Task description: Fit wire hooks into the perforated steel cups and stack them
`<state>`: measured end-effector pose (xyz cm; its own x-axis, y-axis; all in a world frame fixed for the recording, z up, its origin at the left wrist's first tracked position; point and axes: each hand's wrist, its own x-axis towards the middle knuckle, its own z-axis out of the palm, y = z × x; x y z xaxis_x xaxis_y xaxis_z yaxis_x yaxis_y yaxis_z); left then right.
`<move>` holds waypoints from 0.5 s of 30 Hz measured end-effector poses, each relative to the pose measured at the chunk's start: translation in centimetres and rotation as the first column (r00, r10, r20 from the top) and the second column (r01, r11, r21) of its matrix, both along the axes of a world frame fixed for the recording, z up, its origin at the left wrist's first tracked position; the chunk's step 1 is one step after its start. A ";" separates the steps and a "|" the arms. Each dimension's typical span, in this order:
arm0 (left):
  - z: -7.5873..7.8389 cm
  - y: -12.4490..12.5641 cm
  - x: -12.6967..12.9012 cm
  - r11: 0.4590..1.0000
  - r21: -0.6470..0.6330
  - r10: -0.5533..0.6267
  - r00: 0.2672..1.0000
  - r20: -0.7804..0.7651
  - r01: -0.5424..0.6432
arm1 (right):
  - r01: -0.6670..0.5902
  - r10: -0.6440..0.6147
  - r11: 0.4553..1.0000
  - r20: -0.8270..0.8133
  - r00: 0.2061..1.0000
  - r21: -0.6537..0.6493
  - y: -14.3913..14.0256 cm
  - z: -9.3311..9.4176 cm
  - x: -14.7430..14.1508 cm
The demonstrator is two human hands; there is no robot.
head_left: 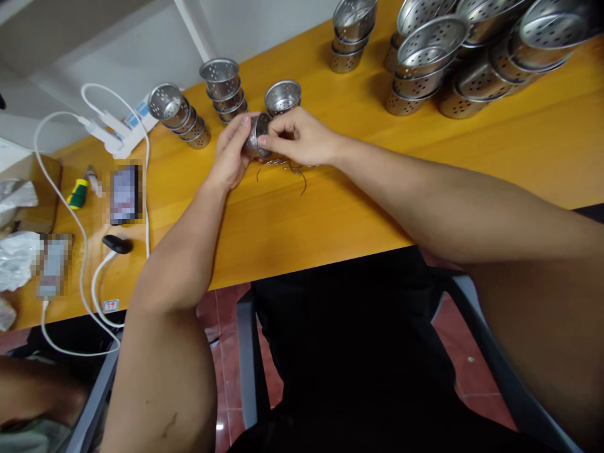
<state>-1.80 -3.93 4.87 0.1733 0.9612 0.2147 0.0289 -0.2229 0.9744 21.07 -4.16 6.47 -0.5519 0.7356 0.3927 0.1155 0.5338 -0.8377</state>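
Note:
A small perforated metal cup (257,135) lies on its side between both my hands, just above the orange table (330,207). My left hand (231,154) cups it from the left. My right hand (297,135) pinches its rim from the right. Several thin wire hooks (287,168) lie on the table right under my hands. A single perforated cup (282,96) stands just behind them.
Stacks of small perforated cups (224,88) (182,116) stand at the back left, larger stacks (352,31) (427,63) at the back right. At the left lie white cables (85,207), a power strip (113,135), two phones (125,194), a screwdriver (78,192) and crumpled paper (16,255).

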 end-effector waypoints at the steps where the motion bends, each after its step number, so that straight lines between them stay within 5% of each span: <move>1: 0.0 0.0 0.0 1.000 -0.002 0.003 1.000 0.003 -0.003 | 0.001 -0.001 1.000 -0.002 1.000 0.010 0.0 -0.1 -0.1; 9: 0.3 0.4 1.0 0.995 -0.085 0.059 0.977 0.206 -0.043 | -0.026 0.040 0.982 -0.066 0.997 0.189 -0.5 -0.3 0.1; 15: -0.1 0.9 -0.2 0.995 -0.089 0.057 0.965 0.255 -0.035 | -0.038 0.004 0.957 0.118 0.993 0.289 -1.3 0.0 1.6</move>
<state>-1.97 -3.03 4.77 0.0778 0.9831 0.1657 -0.2164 -0.1456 0.9654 22.64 -5.45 6.52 -0.6200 0.5870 0.5206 0.1875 0.7551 -0.6282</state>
